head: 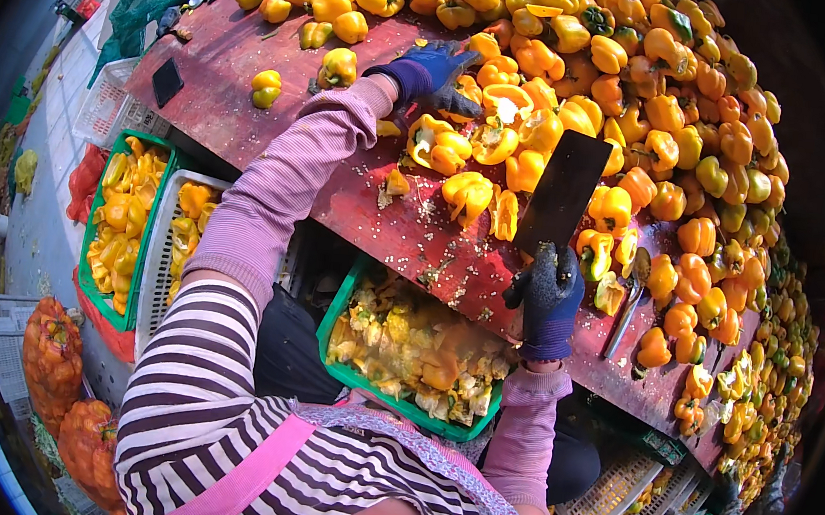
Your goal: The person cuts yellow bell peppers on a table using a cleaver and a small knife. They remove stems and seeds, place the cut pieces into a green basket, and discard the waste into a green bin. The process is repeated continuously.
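A black, broad-bladed cleaver [564, 190] is gripped by my right hand [553, 299], which wears a blue and dark grey glove near the front edge of the red table [366, 202]. Its blade lies among the peppers, pointing away from me. My left hand [436, 72], gloved the same way, reaches to the near side of the pepper pile. Its thumb and fingers are spread around an orange pepper [467, 87]; whether they grip it is unclear. Cut peppers, one a halved yellow pepper [494, 144] with its seed core showing, lie between my hands.
Whole peppers [661, 110] are heaped across the far and right sides. A metal spoon [627, 306] lies right of my right hand, a phone [167, 81] at the table's left. Below the edge stands a green crate [337, 321] of scraps; another green crate [92, 222] holds cut peppers.
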Motion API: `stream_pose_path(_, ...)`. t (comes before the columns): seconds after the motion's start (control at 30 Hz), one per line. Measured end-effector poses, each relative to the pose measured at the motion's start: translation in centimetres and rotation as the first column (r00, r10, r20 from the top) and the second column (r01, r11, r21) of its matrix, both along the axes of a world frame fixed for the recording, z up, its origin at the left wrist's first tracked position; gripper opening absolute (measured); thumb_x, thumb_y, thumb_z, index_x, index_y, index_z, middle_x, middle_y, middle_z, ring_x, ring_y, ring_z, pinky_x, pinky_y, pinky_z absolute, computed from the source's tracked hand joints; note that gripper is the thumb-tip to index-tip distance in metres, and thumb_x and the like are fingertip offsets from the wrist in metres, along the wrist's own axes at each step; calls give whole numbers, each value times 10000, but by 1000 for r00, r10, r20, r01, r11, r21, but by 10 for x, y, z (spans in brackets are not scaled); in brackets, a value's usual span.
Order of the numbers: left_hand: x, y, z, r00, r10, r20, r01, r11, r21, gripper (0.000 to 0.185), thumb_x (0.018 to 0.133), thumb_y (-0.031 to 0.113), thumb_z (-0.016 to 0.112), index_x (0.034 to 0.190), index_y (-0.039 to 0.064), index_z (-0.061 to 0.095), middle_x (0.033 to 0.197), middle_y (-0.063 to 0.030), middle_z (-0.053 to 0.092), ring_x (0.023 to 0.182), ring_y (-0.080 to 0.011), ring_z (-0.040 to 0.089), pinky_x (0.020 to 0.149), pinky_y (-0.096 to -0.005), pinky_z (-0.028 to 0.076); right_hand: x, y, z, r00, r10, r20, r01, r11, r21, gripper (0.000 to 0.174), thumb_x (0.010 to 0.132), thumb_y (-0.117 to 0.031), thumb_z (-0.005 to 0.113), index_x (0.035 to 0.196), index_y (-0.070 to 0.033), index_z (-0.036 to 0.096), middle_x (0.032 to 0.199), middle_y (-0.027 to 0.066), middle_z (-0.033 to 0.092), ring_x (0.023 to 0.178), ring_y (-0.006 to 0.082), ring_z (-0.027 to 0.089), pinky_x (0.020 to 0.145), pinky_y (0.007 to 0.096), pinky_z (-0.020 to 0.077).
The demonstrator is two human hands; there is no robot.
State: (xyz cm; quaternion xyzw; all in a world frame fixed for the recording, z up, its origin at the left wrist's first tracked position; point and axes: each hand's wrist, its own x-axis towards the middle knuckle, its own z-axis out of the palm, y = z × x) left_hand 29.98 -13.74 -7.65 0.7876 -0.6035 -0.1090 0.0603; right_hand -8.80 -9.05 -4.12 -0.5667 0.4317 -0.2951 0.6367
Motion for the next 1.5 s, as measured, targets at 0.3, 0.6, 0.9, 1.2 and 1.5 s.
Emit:
stream_pose_path(0.3, -34, 41, 35, 35, -185, -982, -326, 927, -186, 524, 887, 564, 660, 1193, 140, 626, 980, -11, 697, 801, -131, 681, 565, -261, 530, -13, 11, 20, 999, 15, 44, -12, 998, -56, 139, 1004, -145, 533, 936, -24, 544, 587, 52, 559, 454, 122, 548, 429, 265, 415)
stream_pose_path(0.6, -7, 40, 52, 932, 156, -327, -252, 928, -275, 750, 882, 540, 673, 1467, 137, 433, 1428, -168, 524, 1232, -325, 574, 1024, -410, 455, -18, 17, 22, 991, 41, 124, -29, 994, -102, 144, 1002, -136, 541, 912, -24, 543, 578, 49, 559, 452, 122, 552, 421, 261, 412)
stream_pose_path(0.9, 18, 66, 7, 164, -67, -984, -600, 785, -154, 391, 912, 388, 703, 1135, 85, 595, 987, -22, 615, 830, -156, 640, 719, -303, 564, -6, 16, 26, 998, 68, -11, -68, 959, -275, 103, 986, -101, 551, 997, -1, 573, 609, 62, 564, 490, 116, 570, 455, 276, 443)
stream_pose_path(1.2, -5, 112, 89, 409, -263, -874, -471, 759, -449, 668, 983, 576, 493, 1411, 65, 441, 1141, -159, 653, 938, -214, 687, 767, -339, 581, 85, 13, 68, 881, 301, -366, -410, 871, -270, 138, 975, -170, 549, 947, -37, 564, 671, 160, 610, 523, 267, 637, 487, 377, 499)
stream_pose_path(1.5, 106, 104, -14, 849, 512, 129, -520, 853, 37, 864, 774, 525, 743, 1444, 84, 420, 1389, -237, 527, 1234, -404, 555, 1038, -417, 458, 27, 21, 1, 982, 188, -18, -189, 979, -73, 153, 987, -177, 563, 918, -41, 552, 582, 43, 549, 425, 141, 553, 424, 286, 437)
